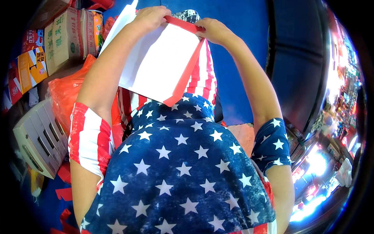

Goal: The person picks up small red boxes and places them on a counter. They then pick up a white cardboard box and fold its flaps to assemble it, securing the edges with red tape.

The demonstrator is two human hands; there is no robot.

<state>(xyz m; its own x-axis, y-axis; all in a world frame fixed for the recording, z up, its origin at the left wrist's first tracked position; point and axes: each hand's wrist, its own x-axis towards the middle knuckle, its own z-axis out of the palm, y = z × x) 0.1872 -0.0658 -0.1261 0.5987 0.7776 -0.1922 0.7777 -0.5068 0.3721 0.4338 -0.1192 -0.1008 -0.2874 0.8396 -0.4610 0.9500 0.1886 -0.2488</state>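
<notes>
A large white sheet (pixel 161 58) lies slanted across my lap, with red strips along its top and right edges that look like its red side folded over. My left hand (pixel 152 17) is closed on the red top edge, its fingertips partly hidden. At the top right corner, my right hand (pixel 215 31) pinches the red edge between thumb and fingers. Another white layer (pixel 120 29) shows under the sheet, beneath my left forearm. Striped red-and-white cloth (pixel 202 70) covers my legs under it.
On the left stand a brown cardboard box (pixel 64 39), an orange-and-white carton (pixel 33 68), a red plastic bag (pixel 66 91) and a pale slotted plastic case (pixel 41 136). Red scraps (pixel 68 222) lie on the blue floor (pixel 241 74). A dark panel (pixel 298 66) rises on the right.
</notes>
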